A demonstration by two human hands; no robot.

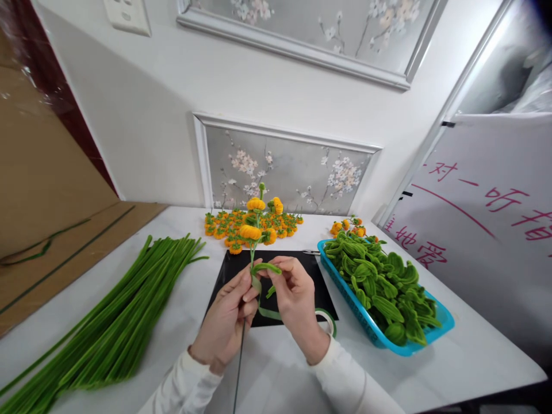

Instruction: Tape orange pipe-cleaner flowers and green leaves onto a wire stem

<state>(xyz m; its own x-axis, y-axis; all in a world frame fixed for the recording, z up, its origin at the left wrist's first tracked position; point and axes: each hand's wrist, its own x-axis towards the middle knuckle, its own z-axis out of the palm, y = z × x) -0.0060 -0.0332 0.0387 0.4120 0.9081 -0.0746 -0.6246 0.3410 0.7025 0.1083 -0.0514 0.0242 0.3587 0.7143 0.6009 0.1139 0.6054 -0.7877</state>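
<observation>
My left hand (230, 316) is closed around the thin stem (238, 368) of an upright spray. Orange, pumpkin-like fuzzy pieces (250, 232) sit along its upper part, and a green fuzzy tip (261, 188) tops it. Between the fingertips of my right hand (298, 296) is the end of a short green pipe cleaner piece (268, 267), whose other end meets the stem at my left fingers. A pale green floral tape strip (269, 314) hangs from the stem towards a tape roll (326, 322), partly hidden behind my right wrist. Another green piece (271, 292) lies behind my hands.
A black mat (313, 287) lies under my hands, with pliers (311, 252) at its back edge. Long green pipe cleaners (125, 322) lie left. A blue basket (375, 336) of green fuzzy leaves stands right. Orange pieces (219, 224) cluster behind; more (345, 225) lie behind the basket.
</observation>
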